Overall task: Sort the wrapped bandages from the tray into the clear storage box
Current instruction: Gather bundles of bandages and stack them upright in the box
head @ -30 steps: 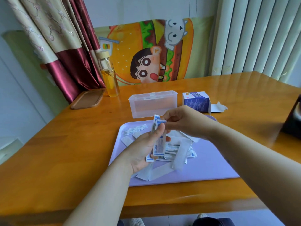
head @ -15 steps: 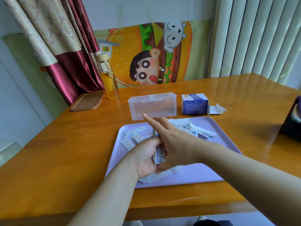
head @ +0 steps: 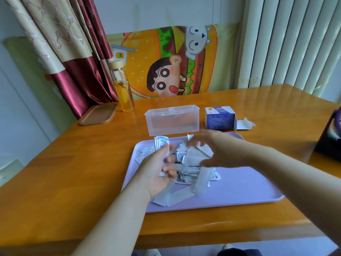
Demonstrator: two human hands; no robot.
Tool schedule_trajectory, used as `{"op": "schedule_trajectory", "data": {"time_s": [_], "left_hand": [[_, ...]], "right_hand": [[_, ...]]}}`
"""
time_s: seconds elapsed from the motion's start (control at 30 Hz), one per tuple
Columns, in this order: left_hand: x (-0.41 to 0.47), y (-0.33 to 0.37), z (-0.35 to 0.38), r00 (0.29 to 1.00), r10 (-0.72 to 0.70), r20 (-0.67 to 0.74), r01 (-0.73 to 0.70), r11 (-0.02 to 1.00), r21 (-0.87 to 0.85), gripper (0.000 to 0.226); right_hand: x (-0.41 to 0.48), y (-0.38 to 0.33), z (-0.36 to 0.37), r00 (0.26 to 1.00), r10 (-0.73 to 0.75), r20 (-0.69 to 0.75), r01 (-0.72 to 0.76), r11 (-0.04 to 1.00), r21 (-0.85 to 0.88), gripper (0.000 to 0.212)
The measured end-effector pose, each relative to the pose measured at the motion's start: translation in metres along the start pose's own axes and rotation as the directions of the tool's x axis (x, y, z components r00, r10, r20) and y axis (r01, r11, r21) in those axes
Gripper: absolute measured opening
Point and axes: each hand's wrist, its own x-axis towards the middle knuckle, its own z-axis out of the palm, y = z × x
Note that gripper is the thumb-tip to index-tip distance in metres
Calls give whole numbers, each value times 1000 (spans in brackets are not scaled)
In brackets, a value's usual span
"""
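The left hand (head: 158, 170) grips an upright stack of wrapped bandages (head: 162, 142); the right hand (head: 212, 150), blurred, fingers spread, hovers over the loose pile (head: 191, 163) on the tray (head: 239, 187). The clear storage box (head: 172, 120) lies at 12 o'clock, long axis 9-to-3, nearest the laden left hand

Your table (head: 258, 100) is varnished wood, glossy enough to mirror the window light. The tray (head: 239, 191) on it looks like smooth, matt plastic. The bandages (head: 191, 174) heaped there have thin paper wrappers, some printed, some plain and slightly see-through. The storage box (head: 172, 120) is clear plastic, a little frosted on its walls. The small carton (head: 219, 118) is printed cardboard. The bottle (head: 123, 89) is clear, glass or plastic you cannot tell, with a pale wood-look cap. The curtain (head: 77, 71) is shiny satin cloth, and the blinds (head: 295, 43) look matt
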Motion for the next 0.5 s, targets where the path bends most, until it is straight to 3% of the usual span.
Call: {"op": "schedule_trajectory", "data": {"time_s": [0.07,0.13,0.27,0.37,0.5], "left_hand": [[2,3,-4,999,25,-22,-26,998,-59,20],[4,4,-5,999,39,-38,-44,991,-128,25],[8,1,-10,994,53,-91,-77,955,-285,27],[8,-2,-16,993,14,-121,-52,949,-312,23],[8,-5,-19,992,-20,-126,-16,961,-277,15]], "right_hand": [[-7,7,8,979,57,198,-27,989,-147,48],[-11,10,22,959,77,274,-19,978,-208,46],[-13,12,28,983,66,174,-30,979,-201,23],[-13,11,25,990,87,110,-75,992,-105,9],[-10,5,14,966,201,-164,-181,975,129,11]]}}
